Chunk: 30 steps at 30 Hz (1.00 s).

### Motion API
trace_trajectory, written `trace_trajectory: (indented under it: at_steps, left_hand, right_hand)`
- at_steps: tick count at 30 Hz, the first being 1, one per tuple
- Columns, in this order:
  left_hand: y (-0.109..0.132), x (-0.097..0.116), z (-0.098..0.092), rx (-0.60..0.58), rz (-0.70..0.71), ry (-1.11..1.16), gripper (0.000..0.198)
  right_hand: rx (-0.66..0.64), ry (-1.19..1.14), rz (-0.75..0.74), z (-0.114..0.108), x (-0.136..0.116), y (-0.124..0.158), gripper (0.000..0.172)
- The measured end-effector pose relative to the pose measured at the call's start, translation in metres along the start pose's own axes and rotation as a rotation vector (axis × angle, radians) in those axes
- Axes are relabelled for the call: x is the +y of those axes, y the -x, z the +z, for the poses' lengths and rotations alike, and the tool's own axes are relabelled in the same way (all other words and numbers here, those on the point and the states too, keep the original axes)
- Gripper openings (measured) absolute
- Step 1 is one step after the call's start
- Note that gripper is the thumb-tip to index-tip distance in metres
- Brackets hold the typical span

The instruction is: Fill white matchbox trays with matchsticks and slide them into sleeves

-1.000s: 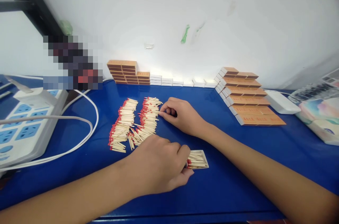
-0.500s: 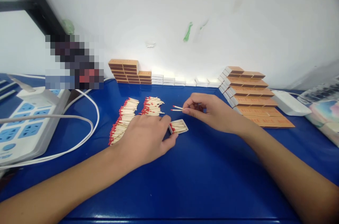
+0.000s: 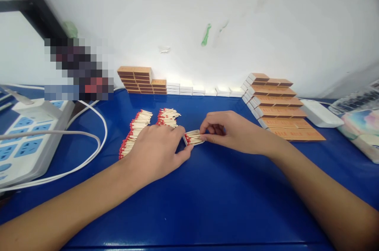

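A small white matchbox tray lies on the blue table, with red-headed matches in it. My left hand grips the tray's left end between thumb and index finger. Over the tray's right end, my right hand pinches matches at their plain ends, their heads pointing left above the others in the tray. How many it holds is hard to make out. Left of the tray are two match piles: a long one, partly covered by my left hand, and a shorter one behind that hand.
Orange-brown matchboxes stand stacked at the back left and in a stepped stack at the right. Low white trays line the wall between them. A power strip with white cables is at the left, a white adapter at the right.
My right hand has moved left and down, bringing its pinched matches from beyond the tray to over it. My left hand still holds the tray's end. The view has shifted slightly.
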<state>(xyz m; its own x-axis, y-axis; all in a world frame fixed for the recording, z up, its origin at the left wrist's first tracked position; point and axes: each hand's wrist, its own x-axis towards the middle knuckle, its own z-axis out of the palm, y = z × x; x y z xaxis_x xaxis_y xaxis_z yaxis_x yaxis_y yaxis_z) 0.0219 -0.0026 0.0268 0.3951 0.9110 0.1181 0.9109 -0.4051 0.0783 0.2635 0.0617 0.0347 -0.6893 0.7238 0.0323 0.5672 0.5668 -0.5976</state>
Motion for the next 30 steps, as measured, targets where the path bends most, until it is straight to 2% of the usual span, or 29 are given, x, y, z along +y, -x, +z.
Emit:
trace_trajectory:
  at_steps: [15, 25, 27, 30]
  left_hand:
    - [0.003, 0.002, 0.0, -0.048, 0.004, -0.014, 0.033]
    - [0.001, 0.001, 0.003, -0.057, 0.019, -0.022, 0.035]
    - [0.001, 0.002, 0.003, -0.057, 0.023, -0.023, 0.035]
    - [0.003, 0.005, 0.001, -0.07, 0.069, -0.026, 0.034]
  right_hand:
    - [0.035, -0.034, -0.004, 0.006, -0.001, -0.001, 0.01]
    - [0.021, 0.019, -0.067, 0.006, -0.004, 0.0, 0.012]
    - [0.041, 0.008, -0.057, 0.007, -0.004, -0.001, 0.011]
    - [0.145, -0.031, -0.025, 0.012, 0.002, -0.007, 0.012]
